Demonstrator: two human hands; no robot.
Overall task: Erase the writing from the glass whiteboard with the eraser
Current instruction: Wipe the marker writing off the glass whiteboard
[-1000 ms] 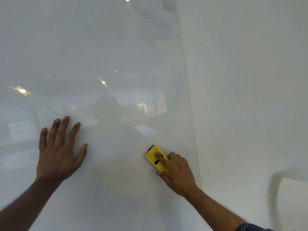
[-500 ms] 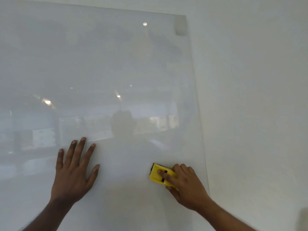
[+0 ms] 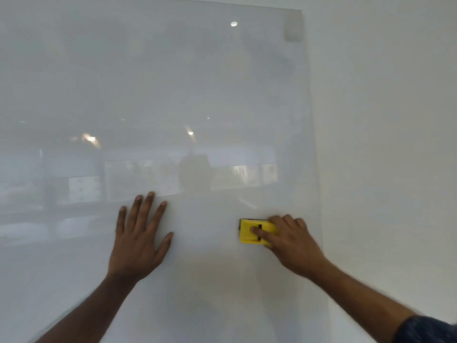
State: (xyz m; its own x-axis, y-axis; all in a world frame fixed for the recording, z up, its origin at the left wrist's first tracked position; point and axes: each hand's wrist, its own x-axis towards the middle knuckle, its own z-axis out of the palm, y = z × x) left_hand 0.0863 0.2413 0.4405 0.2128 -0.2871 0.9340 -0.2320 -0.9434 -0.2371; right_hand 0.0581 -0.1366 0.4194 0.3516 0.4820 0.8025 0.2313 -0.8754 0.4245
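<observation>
The glass whiteboard (image 3: 173, 82) fills most of the view and hangs on a white wall. I see no writing on it, only reflections of ceiling lights and a room. A yellow eraser (image 3: 249, 232) lies flat against the glass near the board's right edge. My right hand (image 3: 291, 243) holds it against the glass, a finger lying across its black middle slot. My left hand (image 3: 138, 241) rests flat on the glass with fingers spread, to the left of the eraser and apart from it.
The bare white wall (image 3: 383, 144) lies right of the board's edge. A grey mounting pad (image 3: 293, 27) sits behind the glass at the board's top right corner.
The view has tilted up and shifted, so the board's top edge and corner show now. The eraser has turned from slanted to level under my right hand. My left hand stays flat on the glass.
</observation>
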